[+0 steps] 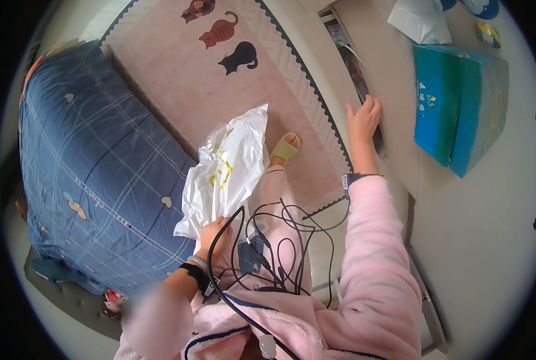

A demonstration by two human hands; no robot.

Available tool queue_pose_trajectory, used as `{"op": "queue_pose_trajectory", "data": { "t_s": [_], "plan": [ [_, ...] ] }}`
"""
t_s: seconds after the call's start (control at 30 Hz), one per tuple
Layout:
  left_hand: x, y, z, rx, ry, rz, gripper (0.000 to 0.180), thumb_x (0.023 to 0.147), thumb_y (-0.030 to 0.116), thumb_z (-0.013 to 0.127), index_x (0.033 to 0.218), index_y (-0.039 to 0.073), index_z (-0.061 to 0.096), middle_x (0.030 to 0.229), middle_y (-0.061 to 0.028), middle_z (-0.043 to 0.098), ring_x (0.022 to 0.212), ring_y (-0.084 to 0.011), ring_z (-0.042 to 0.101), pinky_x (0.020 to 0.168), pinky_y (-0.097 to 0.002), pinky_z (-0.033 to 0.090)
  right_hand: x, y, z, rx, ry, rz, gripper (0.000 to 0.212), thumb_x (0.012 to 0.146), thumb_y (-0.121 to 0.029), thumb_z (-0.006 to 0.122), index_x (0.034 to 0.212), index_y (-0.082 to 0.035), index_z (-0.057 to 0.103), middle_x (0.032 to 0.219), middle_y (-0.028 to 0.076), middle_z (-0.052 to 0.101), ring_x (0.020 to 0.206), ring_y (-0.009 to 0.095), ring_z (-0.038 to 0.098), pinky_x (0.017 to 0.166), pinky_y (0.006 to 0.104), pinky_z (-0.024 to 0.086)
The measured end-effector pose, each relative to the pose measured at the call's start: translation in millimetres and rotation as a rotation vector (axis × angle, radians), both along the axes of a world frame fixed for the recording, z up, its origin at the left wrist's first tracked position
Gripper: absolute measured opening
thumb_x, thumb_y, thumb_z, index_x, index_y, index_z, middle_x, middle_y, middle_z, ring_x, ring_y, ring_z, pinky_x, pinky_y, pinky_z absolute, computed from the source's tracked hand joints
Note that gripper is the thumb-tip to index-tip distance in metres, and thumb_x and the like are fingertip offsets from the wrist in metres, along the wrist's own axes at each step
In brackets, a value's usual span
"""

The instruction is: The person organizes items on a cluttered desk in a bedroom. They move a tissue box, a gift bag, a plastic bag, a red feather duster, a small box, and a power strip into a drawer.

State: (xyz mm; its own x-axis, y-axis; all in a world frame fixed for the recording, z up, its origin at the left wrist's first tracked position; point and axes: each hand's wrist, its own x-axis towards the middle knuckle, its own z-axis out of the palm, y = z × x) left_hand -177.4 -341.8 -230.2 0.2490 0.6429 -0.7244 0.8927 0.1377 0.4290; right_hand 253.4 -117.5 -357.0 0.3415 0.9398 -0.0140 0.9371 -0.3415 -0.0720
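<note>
My left hand (214, 236) is closed on the lower edge of a crumpled white plastic bag (232, 162) with yellow-green print, which hangs over my lap beside the bed. Ahead on the right, my right hand (363, 125) is at the top edge of a partly pulled-out drawer (353, 69). Its thumb stands apart on the outer side and its fingers curl over the edge. Things lie inside the narrow drawer gap, too small to name. Tangled black cables (274, 240) run across my lap between my arms.
A bed with a blue checked cover (112, 162) stands at the left. A pink rug (166, 66) with cat figures covers the floor, and my green slipper (286, 147) rests on it. On the right-hand tabletop are a teal box (439, 105) and a white paper bag (421, 23).
</note>
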Motion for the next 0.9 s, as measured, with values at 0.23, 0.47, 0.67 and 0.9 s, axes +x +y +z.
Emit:
{"op": "queue_pose_trajectory", "data": {
  "t_s": [0.23, 0.47, 0.67, 0.9],
  "plan": [
    [-0.9, -3.8, -1.9, -0.010, -0.016, 0.027, 0.012, 0.085, 0.012, 0.058, 0.094, 0.010, 0.065, 0.080, -0.0118, 0.061, 0.071, -0.0347, 0.062, 0.062, -0.0443, 0.050, -9.6, -26.1, -19.7, 0.153, 0.078, -0.116, 0.076, 0.082, -0.028, 0.074, 0.140, 0.003, 0.034, 0.138, 0.024, 0.036, 0.125, 0.040, 0.042, 0.099, 0.0458, 0.041],
    [-0.9, -3.8, -2.7, -0.020, -0.006, 0.024, 0.011, 0.084, 0.012, 0.059, 0.093, 0.010, 0.065, 0.080, -0.0106, 0.061, 0.070, -0.0340, 0.062, 0.062, -0.0433, 0.050, -0.2, -8.6, -25.2, -0.173, 0.119, -0.077, 0.080, 0.087, -0.046, 0.063, 0.142, 0.004, 0.034, 0.136, 0.026, 0.045, 0.114, 0.041, 0.054, 0.092, 0.0446, 0.047],
    [-0.5, -2.6, -4.7, 0.055, -0.053, 0.058, 0.008, 0.081, 0.014, 0.060, 0.088, 0.010, 0.061, 0.077, -0.0116, 0.059, 0.064, -0.0376, 0.061, 0.057, -0.0460, 0.050, 8.4, 10.1, -26.5, -0.469, 0.191, 0.098, 0.085, 0.086, -0.062, 0.054, 0.141, 0.000, 0.039, 0.132, 0.022, 0.051, 0.111, 0.039, 0.057, 0.089, 0.0471, 0.049],
    [1.1, 1.8, -0.6, -0.032, -0.013, 0.039, 0.012, 0.084, 0.011, 0.059, 0.093, 0.010, 0.065, 0.082, -0.0113, 0.062, 0.074, -0.0339, 0.062, 0.064, -0.0437, 0.051, 9.7, 19.5, -20.4, -0.473, 0.041, -0.114, 0.071, 0.088, -0.051, 0.059, 0.135, 0.002, 0.045, 0.130, 0.023, 0.052, 0.108, 0.039, 0.056, 0.090, 0.0453, 0.047]
  ]
}}
